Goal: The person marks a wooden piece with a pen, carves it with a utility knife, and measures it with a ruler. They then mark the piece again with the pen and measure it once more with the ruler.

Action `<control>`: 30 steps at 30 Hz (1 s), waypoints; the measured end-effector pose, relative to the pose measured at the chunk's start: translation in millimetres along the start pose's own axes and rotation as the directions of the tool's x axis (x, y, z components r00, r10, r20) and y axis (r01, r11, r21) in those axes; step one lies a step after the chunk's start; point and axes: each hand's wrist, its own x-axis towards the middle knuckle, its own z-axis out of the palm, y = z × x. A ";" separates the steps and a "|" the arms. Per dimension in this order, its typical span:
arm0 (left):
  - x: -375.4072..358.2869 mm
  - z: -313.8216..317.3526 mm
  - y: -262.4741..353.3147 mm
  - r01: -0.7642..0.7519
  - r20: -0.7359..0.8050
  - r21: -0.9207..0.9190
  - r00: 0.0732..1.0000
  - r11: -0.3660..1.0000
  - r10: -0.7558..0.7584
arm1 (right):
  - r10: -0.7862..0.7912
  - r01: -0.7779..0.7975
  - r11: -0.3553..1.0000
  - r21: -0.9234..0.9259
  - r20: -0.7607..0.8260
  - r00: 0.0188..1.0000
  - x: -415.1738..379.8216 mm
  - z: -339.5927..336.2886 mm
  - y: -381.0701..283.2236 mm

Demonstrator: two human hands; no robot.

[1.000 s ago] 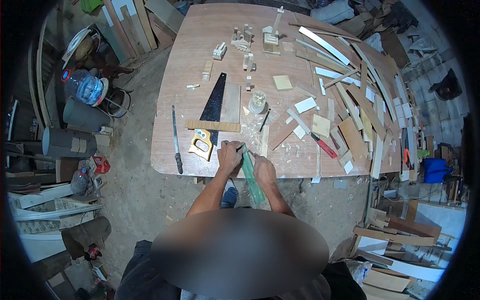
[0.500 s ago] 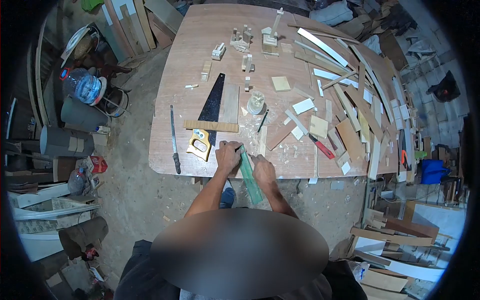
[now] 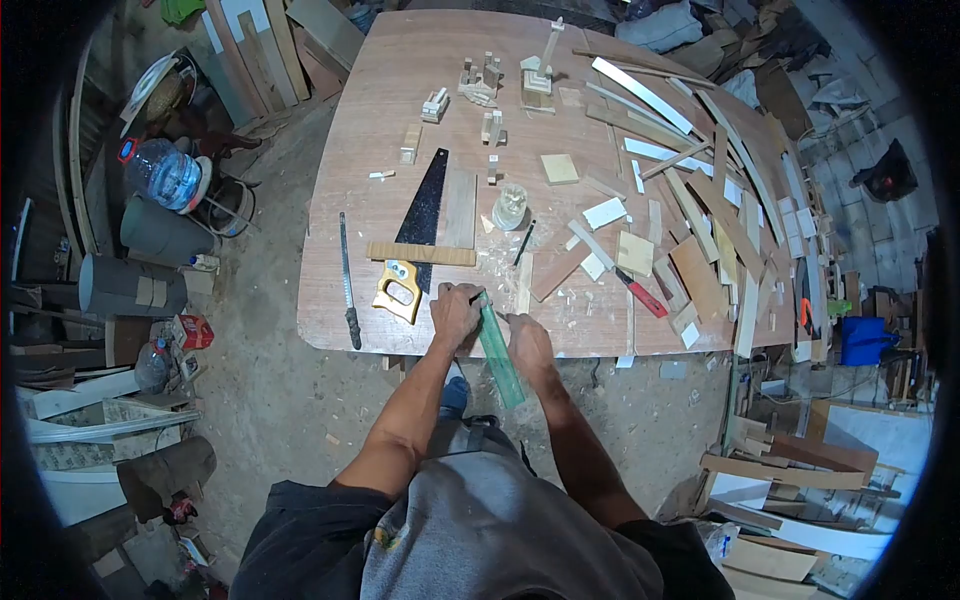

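Close to the table's front edge, my left hand (image 3: 455,312) is closed, its fingertips at the upper end of a translucent green ruler (image 3: 500,358). Something small and dark shows at those fingertips, too small to name. The ruler slants down past the table edge, between my hands. My right hand (image 3: 530,343) is on the ruler's right side, fingers curled and pinched together; what they hold is hidden. Left of my hands lies a handsaw (image 3: 402,290) with a yellow handle, a wood strip (image 3: 422,253) across its blade. A dark pencil (image 3: 526,243) lies beyond my hands.
Small wooden models (image 3: 480,80) stand at the table's far side. A jar (image 3: 510,206) is near the middle. Wood strips and offcuts (image 3: 700,255) are piled at the right, with a red-handled knife (image 3: 645,295). A thin blade (image 3: 347,280) lies near the left edge.
My right hand has shifted very slightly, and its fingers are a little further from the ruler. My left hand and the ruler stay almost where they were.
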 end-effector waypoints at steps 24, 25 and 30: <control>17.7 -62.0 -43.3 0.076 0.046 -0.400 0.997 0.914 -0.063 | 0.227 -0.176 0.974 0.145 -0.590 0.775 -105.8 -7.9 75.7; 11.3 -66.6 -33.7 0.055 0.073 -0.347 0.997 0.936 -0.032 | 0.226 -0.193 0.974 0.121 -0.606 0.763 -112.4 -4.5 98.1; 6.1 -45.0 -8.2 -0.214 0.199 0.176 0.964 0.961 0.178 | 0.336 -0.339 0.935 0.103 -0.562 0.756 -136.8 -17.7 119.4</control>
